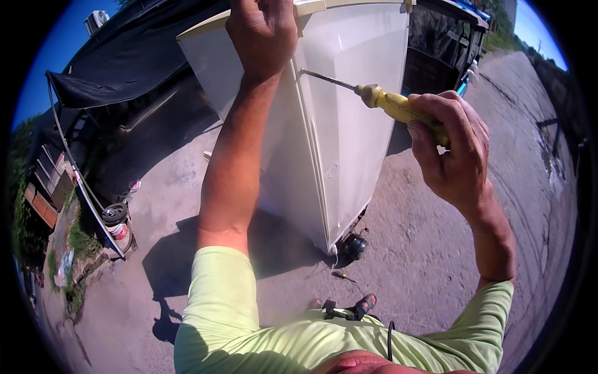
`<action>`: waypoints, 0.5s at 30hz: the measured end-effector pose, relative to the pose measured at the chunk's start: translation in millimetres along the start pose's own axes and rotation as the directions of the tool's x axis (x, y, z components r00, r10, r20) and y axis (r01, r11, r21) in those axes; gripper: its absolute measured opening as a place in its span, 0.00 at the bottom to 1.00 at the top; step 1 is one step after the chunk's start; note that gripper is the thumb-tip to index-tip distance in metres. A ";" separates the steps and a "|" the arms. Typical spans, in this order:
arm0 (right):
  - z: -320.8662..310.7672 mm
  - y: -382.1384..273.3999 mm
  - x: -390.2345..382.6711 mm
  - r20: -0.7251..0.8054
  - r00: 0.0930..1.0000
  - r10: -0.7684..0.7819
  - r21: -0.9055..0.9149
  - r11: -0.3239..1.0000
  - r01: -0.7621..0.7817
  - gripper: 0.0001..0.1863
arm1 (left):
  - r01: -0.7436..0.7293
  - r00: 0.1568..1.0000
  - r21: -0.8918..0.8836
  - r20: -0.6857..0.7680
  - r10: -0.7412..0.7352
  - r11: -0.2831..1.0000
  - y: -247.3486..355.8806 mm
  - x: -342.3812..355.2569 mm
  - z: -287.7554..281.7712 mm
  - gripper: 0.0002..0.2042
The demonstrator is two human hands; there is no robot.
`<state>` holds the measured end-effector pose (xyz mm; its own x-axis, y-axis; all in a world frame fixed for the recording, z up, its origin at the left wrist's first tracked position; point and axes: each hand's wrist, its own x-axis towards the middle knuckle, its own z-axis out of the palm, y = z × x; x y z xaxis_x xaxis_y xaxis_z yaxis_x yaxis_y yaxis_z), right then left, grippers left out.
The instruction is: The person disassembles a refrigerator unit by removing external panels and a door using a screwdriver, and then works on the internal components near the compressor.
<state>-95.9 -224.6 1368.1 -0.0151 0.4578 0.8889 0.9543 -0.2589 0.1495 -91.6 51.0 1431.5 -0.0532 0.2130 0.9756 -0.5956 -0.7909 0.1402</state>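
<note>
A tall white panelled cabinet (358, 131), like a refrigerator body, stands before me with its corner seam towards me. My left hand (261, 34) is closed on its cream-coloured top edge near that corner; the fingertips are partly cut off by the frame. My right hand (451, 149) grips a yellow-handled screwdriver (389, 101), fingers wrapped round the handle. The screwdriver's metal shaft points left, its tip at the cabinet's seam just below my left hand. A black compressor (354, 245) shows at the cabinet's bottom, with a small tool (342, 276) lying on the ground nearby.
A black tarp canopy (124, 56) and a pole with weighted buckets (118, 232) are at the left. A dark vehicle (436, 43) stands behind the cabinet at upper right. The concrete road (517, 156) runs along the right. My sandalled feet (364, 305) are below.
</note>
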 end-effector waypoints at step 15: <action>-5.9 2.5 5.0 -0.012 0.997 -0.074 -0.019 0.997 0.074 0.13 | 0.105 0.994 0.048 0.024 -0.107 0.993 7.4 -0.7 0.9 0.10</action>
<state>-95.4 -228.0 1375.5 -0.0891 0.4653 0.8807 0.9447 -0.2406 0.2227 -95.2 44.5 1432.0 0.0300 0.2824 0.9588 -0.5585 -0.7908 0.2503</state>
